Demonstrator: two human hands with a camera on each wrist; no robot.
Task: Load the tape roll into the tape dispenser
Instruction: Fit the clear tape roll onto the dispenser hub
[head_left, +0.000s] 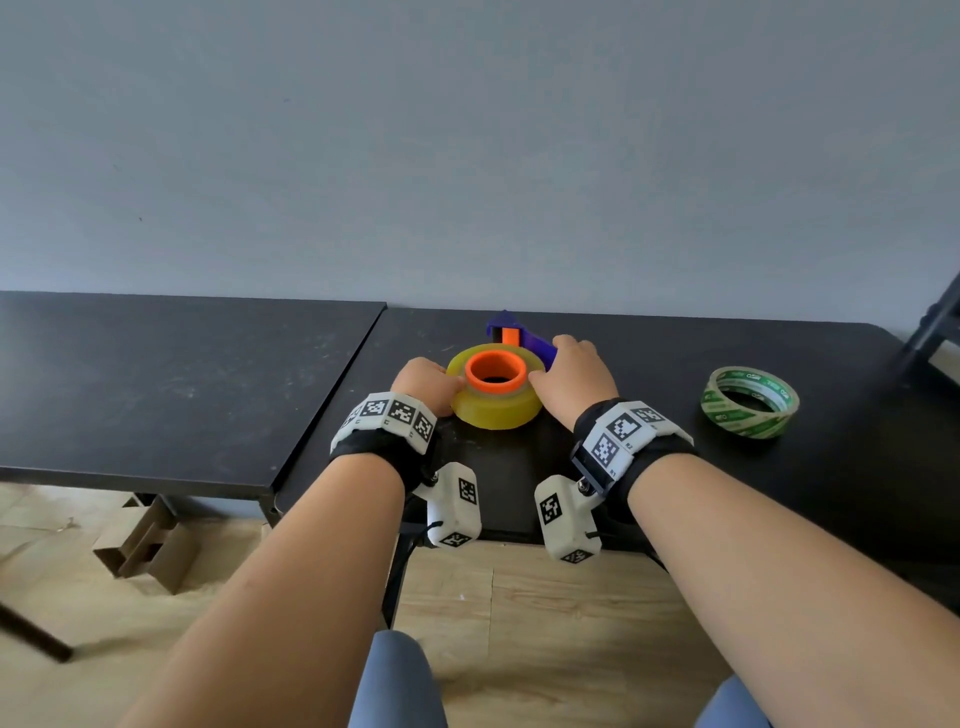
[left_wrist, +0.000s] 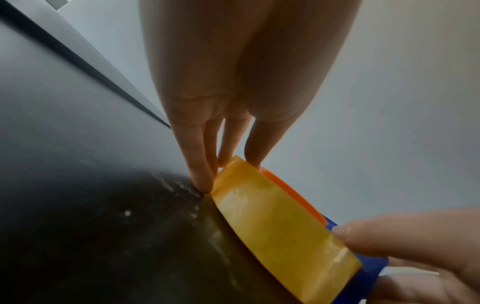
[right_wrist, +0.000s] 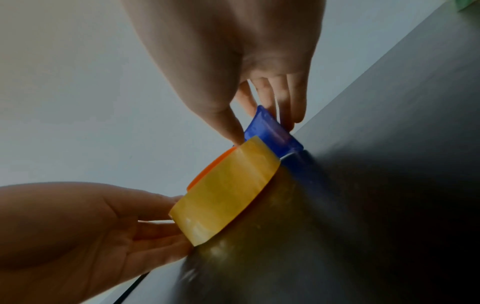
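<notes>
A yellow translucent tape roll (head_left: 493, 408) lies flat on the black table (head_left: 701, 493), seated around the orange hub (head_left: 494, 370) of the blue tape dispenser (head_left: 527, 340), which lies on its side against the wall. My left hand (head_left: 431, 382) holds the roll's left edge. In the left wrist view its fingertips (left_wrist: 201, 181) reach the table beside the roll (left_wrist: 280, 226), thumb on the upper rim. My right hand (head_left: 566, 364) grips the dispenser's blue body (right_wrist: 272, 131) from the right, thumb tip on the roll's (right_wrist: 228, 191) edge.
A green-printed tape roll (head_left: 750, 402) lies to the right on the same table. A second black table (head_left: 156, 389) adjoins on the left. The wall stands just behind the dispenser. A cardboard box (head_left: 150, 545) sits on the floor; a dark frame (head_left: 935, 332) stands at far right.
</notes>
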